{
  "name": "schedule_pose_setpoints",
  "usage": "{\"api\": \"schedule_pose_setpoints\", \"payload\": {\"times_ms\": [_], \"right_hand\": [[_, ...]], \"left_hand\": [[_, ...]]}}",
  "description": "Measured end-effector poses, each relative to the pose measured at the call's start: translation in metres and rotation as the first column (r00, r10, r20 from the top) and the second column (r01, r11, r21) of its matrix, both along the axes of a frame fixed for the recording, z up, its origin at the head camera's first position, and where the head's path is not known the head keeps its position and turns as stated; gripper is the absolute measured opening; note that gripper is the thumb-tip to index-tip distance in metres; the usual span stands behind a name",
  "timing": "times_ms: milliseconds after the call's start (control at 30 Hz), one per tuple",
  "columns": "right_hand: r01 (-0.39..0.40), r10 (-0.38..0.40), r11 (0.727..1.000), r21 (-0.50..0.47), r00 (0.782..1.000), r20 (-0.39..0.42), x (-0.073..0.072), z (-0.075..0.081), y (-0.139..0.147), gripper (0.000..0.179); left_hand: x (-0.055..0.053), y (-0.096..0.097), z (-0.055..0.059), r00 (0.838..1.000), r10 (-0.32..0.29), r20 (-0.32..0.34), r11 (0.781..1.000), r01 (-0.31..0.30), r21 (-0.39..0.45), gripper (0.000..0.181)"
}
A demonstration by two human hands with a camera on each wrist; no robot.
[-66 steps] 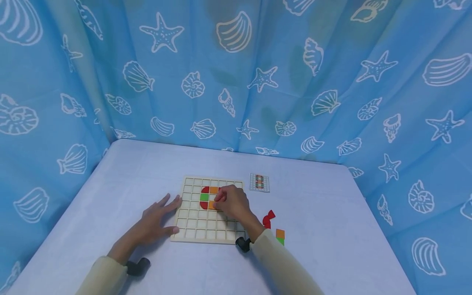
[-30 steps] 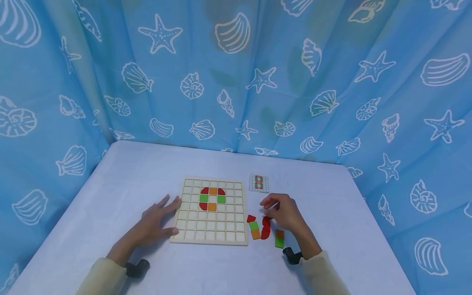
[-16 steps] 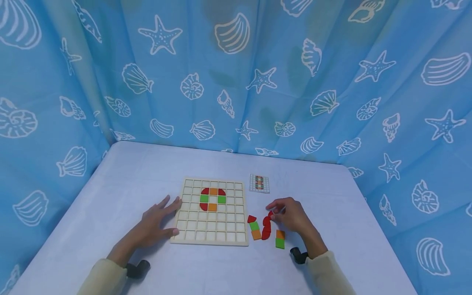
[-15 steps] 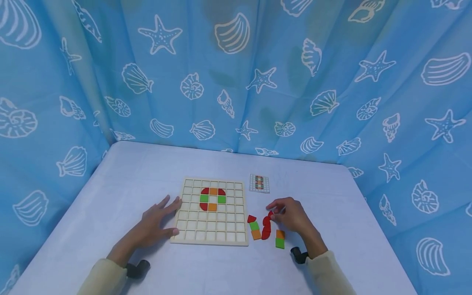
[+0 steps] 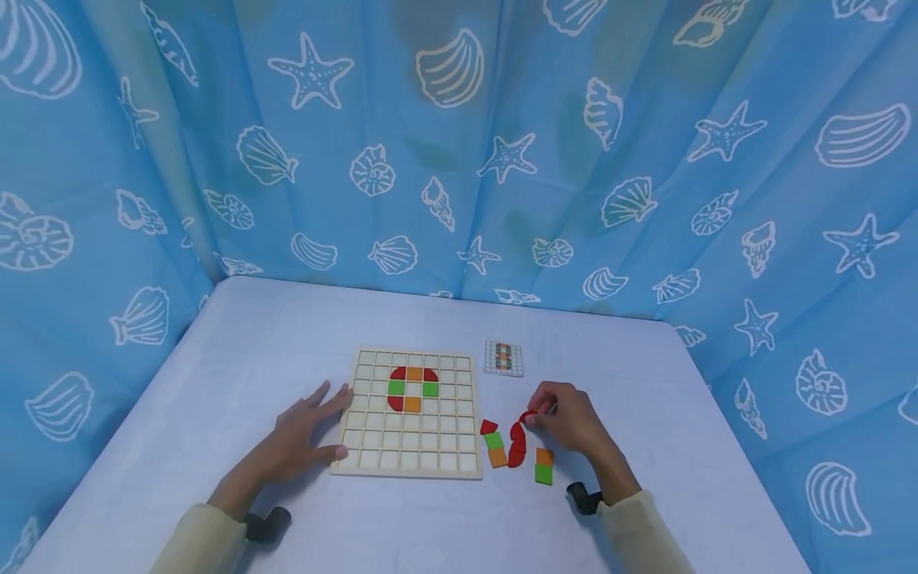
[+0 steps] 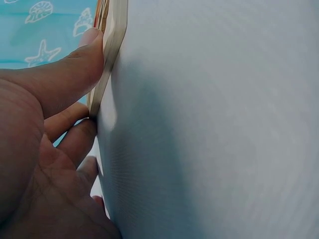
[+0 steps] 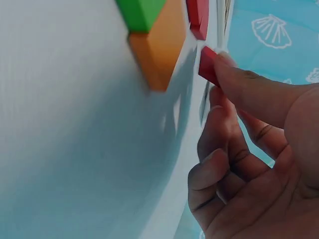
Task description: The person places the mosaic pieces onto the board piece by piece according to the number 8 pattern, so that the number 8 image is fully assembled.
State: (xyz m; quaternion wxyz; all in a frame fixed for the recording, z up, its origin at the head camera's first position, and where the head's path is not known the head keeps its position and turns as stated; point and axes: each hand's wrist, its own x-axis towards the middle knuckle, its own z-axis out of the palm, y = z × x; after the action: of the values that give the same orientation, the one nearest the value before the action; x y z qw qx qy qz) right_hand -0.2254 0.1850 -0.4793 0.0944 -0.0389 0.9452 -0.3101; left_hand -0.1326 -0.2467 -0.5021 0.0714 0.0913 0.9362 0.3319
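Note:
A wooden grid board (image 5: pixel 406 474) lies on the table, with red rounded-corner tiles (image 5: pixel 396 403), two orange tiles (image 5: pixel 414 374) and two green tiles (image 5: pixel 430 389) forming a ring in its upper middle. My left hand (image 5: pixel 297 434) rests along the board's left edge, fingers spread; in the left wrist view its thumb lies against the board's side (image 6: pixel 115 30). To the right of the board, my right hand (image 5: pixel 570 416) pinches a red tile (image 7: pixel 208 64) between thumb and fingers. That tile's edge shows at the fingertips, tilted, just above a row of red tiles (image 5: pixel 517 445).
Between board and right hand lie a red tile (image 5: pixel 488 427), a green tile (image 5: pixel 493 440) and an orange tile (image 5: pixel 498 458). Nearer the right wrist are another orange tile (image 5: pixel 544 456) and green tile (image 5: pixel 543 474). A small pattern card (image 5: pixel 504 359) lies behind. A blue curtain (image 5: pixel 459 159) surrounds the table.
My right hand has gone from the board to the loose tiles on the right, leaving a green tile in the ring, and now pinches the uppermost red tile. The left hand has stayed put.

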Motion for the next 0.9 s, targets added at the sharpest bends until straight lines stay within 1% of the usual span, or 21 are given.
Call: {"api": "schedule_pose_setpoints", "payload": {"times_ms": [133, 233, 367, 467, 700, 900], "right_hand": [[0.015, -0.016, 0.997, -0.082, 1.0, -0.01, 0.001, 0.001, -0.007, 0.018], [0.019, -0.022, 0.993, -0.113, 1.0, -0.021, 0.002, 0.001, -0.016, 0.02], [0.022, -0.025, 0.992, -0.128, 0.999, -0.027, 0.002, 0.001, -0.03, 0.026], [0.017, -0.021, 0.99, -0.141, 0.999, -0.029, 0.002, 0.001, -0.04, 0.026], [0.025, -0.029, 0.987, -0.156, 0.999, -0.021, 0.002, 0.004, -0.065, 0.018], [-0.027, 0.018, 0.982, -0.186, 0.999, -0.048, 0.001, 0.002, -0.087, 0.016]], "left_hand": [[0.0, 0.0, -0.001, 1.0, 0.003, 0.003, 1.0, -0.003, -0.006, 0.094], [0.0, -0.001, 0.0, 1.0, 0.005, 0.008, 1.0, -0.005, -0.004, 0.094], [0.0, 0.0, 0.0, 1.0, 0.01, 0.017, 1.0, -0.01, -0.005, 0.095], [0.0, 0.0, 0.0, 1.0, 0.015, 0.022, 1.0, -0.015, -0.009, 0.095], [0.0, 0.001, 0.0, 1.0, 0.015, 0.022, 1.0, -0.015, -0.011, 0.096], [0.0, 0.001, 0.001, 1.0, 0.014, 0.022, 1.0, -0.014, -0.007, 0.095]]}}
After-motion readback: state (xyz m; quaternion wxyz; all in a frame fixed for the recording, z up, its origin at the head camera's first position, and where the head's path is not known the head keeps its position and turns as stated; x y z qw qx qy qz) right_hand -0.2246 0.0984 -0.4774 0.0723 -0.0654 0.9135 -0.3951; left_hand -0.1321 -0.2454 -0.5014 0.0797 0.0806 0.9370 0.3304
